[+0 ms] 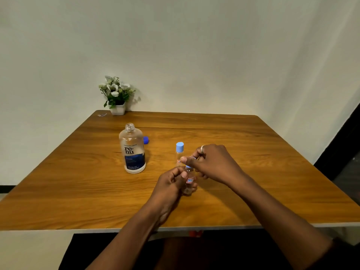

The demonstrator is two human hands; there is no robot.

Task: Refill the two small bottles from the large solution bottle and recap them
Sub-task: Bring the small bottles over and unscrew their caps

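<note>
The large clear solution bottle (132, 151) with a blue label stands uncapped at the table's middle left; its dark blue cap (146, 140) lies just behind it. One small clear bottle (179, 152) with a light blue cap stands upright behind my hands. My left hand (171, 184) grips the body of the other small bottle (189, 182), held upright just above the table. My right hand (210, 162) is closed over the top of this bottle, fingers pinching its light blue cap (188, 167), which is mostly hidden.
A white pot of artificial flowers (116, 98) stands at the far left corner of the wooden table (253, 152), against the wall. A small clear wrapper (102, 114) lies beside it. The near table edge runs just below my forearms.
</note>
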